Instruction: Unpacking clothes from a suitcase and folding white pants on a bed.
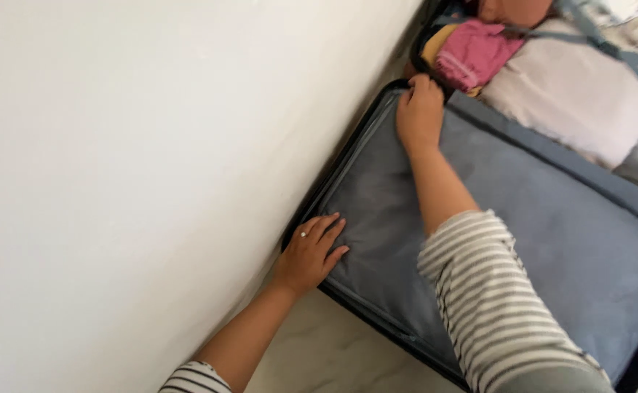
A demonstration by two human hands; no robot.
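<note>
An open suitcase lies on the floor beside a wall. Its near half is closed by a grey-blue fabric divider panel (pixel 544 218). My left hand (pixel 311 251), with a ring on one finger, rests flat on the panel's near left corner, fingers apart. My right hand (pixel 419 113) reaches to the panel's far left corner and pinches something small at the dark edge there, probably a zipper pull; the thing itself is hidden by the fingers. Both arms wear striped sleeves.
The far half of the suitcase holds folded clothes: a pink piece (pixel 475 54), a yellow one (pixel 437 40) and a pale beige one (pixel 573 91) under grey straps (pixel 610 47). A white wall (pixel 137 160) runs close along the left. Pale marble floor (pixel 333 349) shows below.
</note>
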